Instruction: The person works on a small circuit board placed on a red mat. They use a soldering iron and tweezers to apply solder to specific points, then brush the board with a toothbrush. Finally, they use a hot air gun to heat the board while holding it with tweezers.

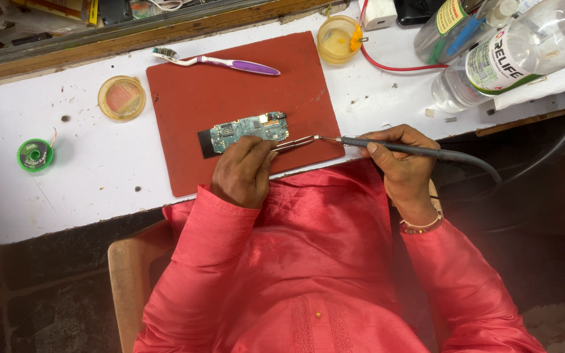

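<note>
While the thin, fragile circuit board lies mid-frame, tweezers are being pinched by the left hand; the soldering iron is being gripped by the right hand; edge-handling is judged safest.

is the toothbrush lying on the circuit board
No, the toothbrush lies at the red mat's top edge, apart from the circuit board.

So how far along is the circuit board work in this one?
Set up: the circuit board lies bare on the red mat. In hand: the left hand holds tweezers and the right hand a soldering iron, tips meeting off the board's right end. What is left cannot be told.
</note>
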The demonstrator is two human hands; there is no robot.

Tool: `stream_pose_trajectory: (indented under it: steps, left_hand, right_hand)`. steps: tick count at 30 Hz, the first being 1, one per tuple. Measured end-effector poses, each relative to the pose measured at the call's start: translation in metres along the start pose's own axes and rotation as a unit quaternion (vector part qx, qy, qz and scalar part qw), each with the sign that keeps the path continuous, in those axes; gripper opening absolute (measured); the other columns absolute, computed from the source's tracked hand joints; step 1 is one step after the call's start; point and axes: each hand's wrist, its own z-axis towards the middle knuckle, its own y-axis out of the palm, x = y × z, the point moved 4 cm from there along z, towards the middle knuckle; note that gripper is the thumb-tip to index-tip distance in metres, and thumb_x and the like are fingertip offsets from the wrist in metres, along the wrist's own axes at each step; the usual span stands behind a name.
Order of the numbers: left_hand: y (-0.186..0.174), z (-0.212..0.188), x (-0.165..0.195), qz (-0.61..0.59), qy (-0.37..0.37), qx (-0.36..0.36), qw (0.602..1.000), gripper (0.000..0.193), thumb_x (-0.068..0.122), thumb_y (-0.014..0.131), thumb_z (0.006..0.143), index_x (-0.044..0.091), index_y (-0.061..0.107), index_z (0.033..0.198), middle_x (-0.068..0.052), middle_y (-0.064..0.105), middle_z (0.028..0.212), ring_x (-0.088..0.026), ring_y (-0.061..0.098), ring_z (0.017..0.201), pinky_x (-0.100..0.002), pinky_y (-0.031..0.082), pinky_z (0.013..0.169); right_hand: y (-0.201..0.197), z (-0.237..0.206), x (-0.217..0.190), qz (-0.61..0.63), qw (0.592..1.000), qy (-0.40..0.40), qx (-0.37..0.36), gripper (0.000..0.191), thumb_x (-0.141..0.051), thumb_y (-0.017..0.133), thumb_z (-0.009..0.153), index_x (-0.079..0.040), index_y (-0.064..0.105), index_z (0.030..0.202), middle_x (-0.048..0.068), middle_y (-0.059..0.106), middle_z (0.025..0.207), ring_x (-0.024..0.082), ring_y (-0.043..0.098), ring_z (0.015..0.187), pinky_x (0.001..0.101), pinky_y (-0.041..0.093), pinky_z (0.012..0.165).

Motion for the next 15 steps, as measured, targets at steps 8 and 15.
stream_pose_trajectory:
  steps: [8,15]
  left_hand:
    - [0.0006,0.0005,-0.0002,0.0,-0.004,-0.007,1.0,0.017,0.001,0.074,0.094,-0.001,0.07,0.11,-0.011,0.065,0.101,-0.026,0.066,0.085,-0.037,0.054,0.075]
    - [0.0,0.0018,0.0009,0.005,-0.002,0.001,1.0,0.017,0.001,0.075,0.094,-0.002,0.07,0.11,-0.011,0.066,0.101,-0.026,0.066,0.085,-0.037,0.054,0.074]
  right_hand:
    - [0.0044,-0.0017,-0.0045,-0.054,0.998,-0.017,-0.004,0.008,0.002,0.072,0.099,0.007,0.067,0.102,0.016,0.075,0.097,0.013,0.072,0.084,0.0244,0.061,0.082]
    - [0.0075,-0.0002,-0.0057,-0.06,0.998,-0.012,-0.003,0.01,0.001,0.074,0.098,0.007,0.068,0.103,0.014,0.075,0.094,0.012,0.072,0.083,0.0234,0.061,0.081]
